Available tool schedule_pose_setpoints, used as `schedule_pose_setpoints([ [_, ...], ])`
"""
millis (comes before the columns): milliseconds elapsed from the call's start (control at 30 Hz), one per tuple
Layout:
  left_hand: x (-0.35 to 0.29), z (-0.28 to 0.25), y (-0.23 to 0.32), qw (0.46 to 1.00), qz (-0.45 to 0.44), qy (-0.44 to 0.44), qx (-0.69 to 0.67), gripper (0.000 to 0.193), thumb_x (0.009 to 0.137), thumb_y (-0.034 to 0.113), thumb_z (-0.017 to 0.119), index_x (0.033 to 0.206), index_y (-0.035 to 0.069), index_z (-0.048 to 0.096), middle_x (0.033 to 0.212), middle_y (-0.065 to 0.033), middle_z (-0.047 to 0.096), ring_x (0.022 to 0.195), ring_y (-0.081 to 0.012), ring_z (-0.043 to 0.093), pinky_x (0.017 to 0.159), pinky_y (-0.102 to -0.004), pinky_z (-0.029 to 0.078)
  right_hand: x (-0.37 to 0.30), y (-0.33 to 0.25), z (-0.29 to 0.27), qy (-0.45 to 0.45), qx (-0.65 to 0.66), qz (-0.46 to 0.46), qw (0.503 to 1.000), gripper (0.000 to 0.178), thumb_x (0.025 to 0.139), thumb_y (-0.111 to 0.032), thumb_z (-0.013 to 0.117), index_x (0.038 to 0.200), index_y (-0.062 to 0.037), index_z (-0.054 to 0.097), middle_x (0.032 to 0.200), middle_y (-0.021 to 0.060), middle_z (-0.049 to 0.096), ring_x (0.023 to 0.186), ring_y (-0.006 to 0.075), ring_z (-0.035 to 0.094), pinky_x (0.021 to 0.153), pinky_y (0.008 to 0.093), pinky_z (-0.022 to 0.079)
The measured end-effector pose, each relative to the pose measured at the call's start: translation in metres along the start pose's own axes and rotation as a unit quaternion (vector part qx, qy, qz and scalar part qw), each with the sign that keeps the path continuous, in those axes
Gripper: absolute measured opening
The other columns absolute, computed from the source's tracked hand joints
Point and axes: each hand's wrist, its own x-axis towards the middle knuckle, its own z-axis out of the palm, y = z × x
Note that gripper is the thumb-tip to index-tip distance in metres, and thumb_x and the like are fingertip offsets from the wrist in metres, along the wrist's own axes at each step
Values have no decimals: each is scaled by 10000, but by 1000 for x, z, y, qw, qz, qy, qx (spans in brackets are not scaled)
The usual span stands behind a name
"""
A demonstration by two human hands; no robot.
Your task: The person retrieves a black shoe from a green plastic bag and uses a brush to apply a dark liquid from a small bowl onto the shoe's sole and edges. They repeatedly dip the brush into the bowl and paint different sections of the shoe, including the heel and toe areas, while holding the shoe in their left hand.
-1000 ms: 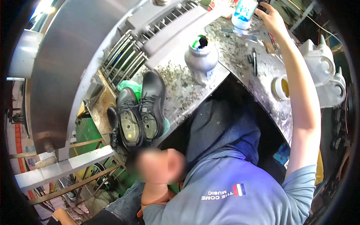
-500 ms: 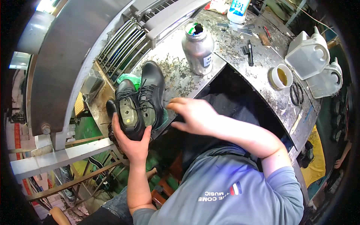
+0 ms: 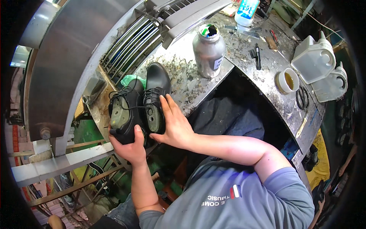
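Note:
Two black laced shoes stand side by side at the edge of a stained metal workbench (image 3: pixel 183 76). My left hand (image 3: pixel 129 143) grips the heel of the left shoe (image 3: pixel 124 112) from below. My right hand (image 3: pixel 173 124) lies with fingers spread against the side and heel of the right shoe (image 3: pixel 154 97). Both shoes show grey insoles through their openings.
A metal can (image 3: pixel 208 49) with an open top stands on the bench behind the shoes. Farther right lie a black pen (image 3: pixel 258 56), a small cup of yellow liquid (image 3: pixel 286 80), scissors (image 3: pixel 303 97) and two white plastic jugs (image 3: pixel 314 61). A blue-labelled bottle (image 3: pixel 247 10) stands at the back. Metal rollers (image 3: pixel 129 49) lie to the left.
My right arm came back from the bottle at the far end of the bench and my right hand now rests on the right shoe. My left hand holds the left shoe's heel.

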Motion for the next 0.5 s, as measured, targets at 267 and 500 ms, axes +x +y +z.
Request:
schedule_pose_setpoints([
  [267, 4, -4, 1, 995, -41, 42, -84, 566, 879, 54, 774, 1366, -51, 506, 1286, -126, 618, 1100, -206, 630, 984, -359, 516, 8, -9, 17, -19, -25, 96, 995, 1326, 666, -382, 913, 1610, 27, 77, 1568, 422, 203, 1453, 555, 307, 1201, 516, 343],
  [500, 11, -22, 1, 984, -51, 61, -157, 518, 905, 39, 739, 1362, -51, 514, 1302, -126, 618, 1135, -216, 617, 1030, -374, 487, 17, -7, 1, 34, 84, 158, 983, 1093, 741, -289, 751, 1602, 40, 162, 1612, 328, 262, 1506, 443, 297, 1242, 447, 289],
])
